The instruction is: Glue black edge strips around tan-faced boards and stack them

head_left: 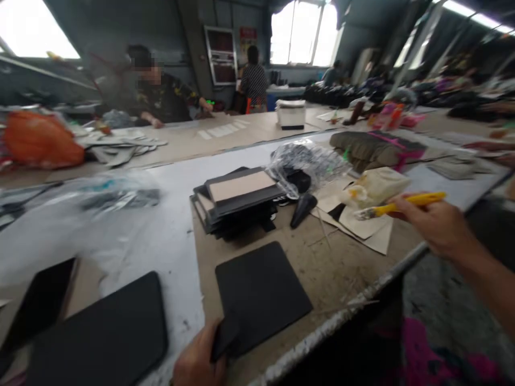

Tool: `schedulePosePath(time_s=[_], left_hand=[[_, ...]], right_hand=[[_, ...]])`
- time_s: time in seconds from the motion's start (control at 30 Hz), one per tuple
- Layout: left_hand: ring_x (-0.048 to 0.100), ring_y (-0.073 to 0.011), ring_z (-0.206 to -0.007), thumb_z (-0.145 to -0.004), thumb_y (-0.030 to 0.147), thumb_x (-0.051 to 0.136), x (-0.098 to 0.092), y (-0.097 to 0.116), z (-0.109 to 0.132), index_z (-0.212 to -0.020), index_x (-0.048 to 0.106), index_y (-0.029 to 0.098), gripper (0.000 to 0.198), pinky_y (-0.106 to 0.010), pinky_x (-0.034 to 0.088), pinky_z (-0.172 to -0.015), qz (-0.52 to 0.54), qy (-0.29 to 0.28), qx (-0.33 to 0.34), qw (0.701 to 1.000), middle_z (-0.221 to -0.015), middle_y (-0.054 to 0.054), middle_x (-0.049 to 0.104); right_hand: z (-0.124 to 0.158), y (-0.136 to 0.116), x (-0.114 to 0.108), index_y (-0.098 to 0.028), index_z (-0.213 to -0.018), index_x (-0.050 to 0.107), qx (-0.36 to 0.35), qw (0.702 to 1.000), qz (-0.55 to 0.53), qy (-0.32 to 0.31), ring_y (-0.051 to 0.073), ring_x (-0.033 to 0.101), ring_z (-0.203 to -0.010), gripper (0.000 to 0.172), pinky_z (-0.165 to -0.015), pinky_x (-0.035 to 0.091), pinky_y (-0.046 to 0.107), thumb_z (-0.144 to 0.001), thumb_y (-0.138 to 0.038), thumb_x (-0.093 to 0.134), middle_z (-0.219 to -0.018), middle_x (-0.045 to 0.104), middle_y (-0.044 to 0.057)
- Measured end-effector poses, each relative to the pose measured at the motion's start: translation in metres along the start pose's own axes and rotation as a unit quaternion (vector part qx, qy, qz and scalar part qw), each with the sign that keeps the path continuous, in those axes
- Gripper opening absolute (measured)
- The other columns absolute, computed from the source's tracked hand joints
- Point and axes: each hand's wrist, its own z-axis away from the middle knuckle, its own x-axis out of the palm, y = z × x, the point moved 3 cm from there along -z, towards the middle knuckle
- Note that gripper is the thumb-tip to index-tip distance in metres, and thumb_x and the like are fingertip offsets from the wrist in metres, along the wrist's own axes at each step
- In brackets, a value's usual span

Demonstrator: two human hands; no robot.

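My right hand [436,222] is closed round the yellow handle of a paintbrush [414,201]. The brush's pale bristles point left, at a cream-coloured container or bag [378,187] with yellow smears. At the bottom, my left hand [201,356] grips a small black piece [226,335], its exact kind unclear, at the near-left edge of a flat black panel [261,289]. That panel lies on brown board at the table's edge. Just beyond it rises a stack of black panels [237,201], the top one bearing a beige sheet.
A larger black panel [104,332] and a dark phone-like slab [40,300] lie at left. A black pointed object [302,210] sits beside clear plastic wrap [309,161]. Behind are a tied olive bundle [374,147], an orange bag [42,139] and a co-worker [161,96] across the table.
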Motion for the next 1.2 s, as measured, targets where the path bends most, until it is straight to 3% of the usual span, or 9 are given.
schedulePosePath(time_s=[0.03,0.13,0.3,0.5,0.93,1.2], left_hand=[[0.065,-0.0198,-0.074,-0.075,0.015,0.047,-0.005,0.003,0.007,-0.102,0.057,0.023,0.031,-0.028,0.055,-0.061,0.019,0.047,0.023,0.998,-0.086,-0.004,0.068],[0.066,-0.02,-0.075,-0.071,0.006,0.04,-0.015,0.014,0.011,-0.101,0.055,0.017,0.035,-0.029,0.056,-0.065,0.05,0.087,0.049,0.994,-0.084,-0.007,0.068],[0.063,-0.0191,-0.067,-0.063,-0.001,0.037,-0.028,0.034,0.015,-0.102,0.056,0.014,0.045,-0.029,0.054,-0.059,0.07,0.068,0.104,0.99,-0.076,-0.008,0.065],[0.058,-0.0194,-0.057,-0.066,0.001,0.041,-0.025,0.035,0.022,-0.099,0.057,0.013,0.039,-0.03,0.051,-0.05,0.049,0.049,0.108,0.992,-0.067,-0.006,0.062],[0.056,-0.0189,-0.054,-0.074,0.0,0.038,-0.022,0.033,0.021,-0.092,0.057,0.012,0.029,-0.03,0.049,-0.048,0.077,0.072,0.093,0.99,-0.064,-0.005,0.06],[0.054,-0.0182,-0.053,-0.084,0.008,0.039,-0.022,0.033,0.022,-0.089,0.058,0.013,0.02,-0.029,0.046,-0.047,0.071,0.089,0.114,0.987,-0.062,-0.004,0.059]], right_hand=[[0.014,-0.008,0.005,-0.023,-0.069,0.059,0.019,0.993,-0.117,0.019,0.021,0.063,-0.078,0.025,-0.069,0.049,0.037,-0.076,-0.048,0.056,-0.085,0.064,0.011],[0.07,-0.037,0.039,-0.024,-0.067,0.064,0.083,0.944,-0.312,-0.067,0.021,0.063,-0.077,0.029,-0.072,0.055,0.035,-0.06,-0.052,0.072,-0.081,0.063,0.007],[0.147,-0.082,0.111,-0.019,-0.078,0.065,0.072,0.914,-0.339,-0.212,0.019,0.064,-0.079,0.03,-0.072,0.057,0.032,-0.069,-0.048,0.068,-0.087,0.063,0.005],[0.176,-0.11,0.162,-0.018,-0.084,0.062,0.022,0.913,-0.316,-0.259,0.017,0.064,-0.076,0.029,-0.071,0.056,0.028,-0.076,-0.046,0.062,-0.087,0.062,0.005],[0.18,-0.133,0.179,-0.018,-0.083,0.058,-0.069,0.951,-0.189,-0.236,0.017,0.062,-0.072,0.03,-0.066,0.051,0.027,-0.08,-0.048,0.054,-0.083,0.062,0.005],[0.222,-0.115,0.132,-0.02,-0.079,0.06,-0.045,0.963,-0.138,-0.229,0.017,0.062,-0.067,0.025,-0.056,0.051,0.023,-0.08,-0.044,0.055,-0.075,0.063,0.004]])
